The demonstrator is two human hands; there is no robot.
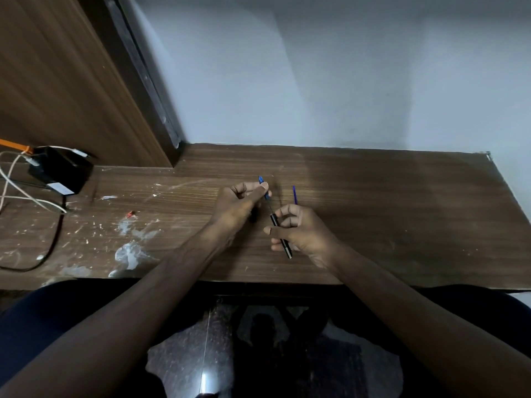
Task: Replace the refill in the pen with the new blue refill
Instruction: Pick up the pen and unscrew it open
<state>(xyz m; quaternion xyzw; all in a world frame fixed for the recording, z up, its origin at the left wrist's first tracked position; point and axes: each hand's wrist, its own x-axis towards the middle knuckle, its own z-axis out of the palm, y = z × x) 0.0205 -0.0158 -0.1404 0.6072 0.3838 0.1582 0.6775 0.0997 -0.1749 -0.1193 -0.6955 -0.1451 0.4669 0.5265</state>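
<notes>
My right hand [298, 234] grips a black pen barrel [280, 234] that slants from lower right to upper left above the wooden desk [373, 211]. My left hand [238, 202] pinches the blue tip piece [263, 185], and a thin dark refill [270, 208] runs from it into the barrel. A separate blue refill [294, 194] lies on the desk just beyond my right hand, apart from both hands.
A black adapter box [61, 170] with white and black cables [23, 193] sits at the desk's left end, next to an orange strap [14, 145]. White smears and a small red bit [130, 215] mark the left desk surface. A wooden panel [57, 81] rises at back left.
</notes>
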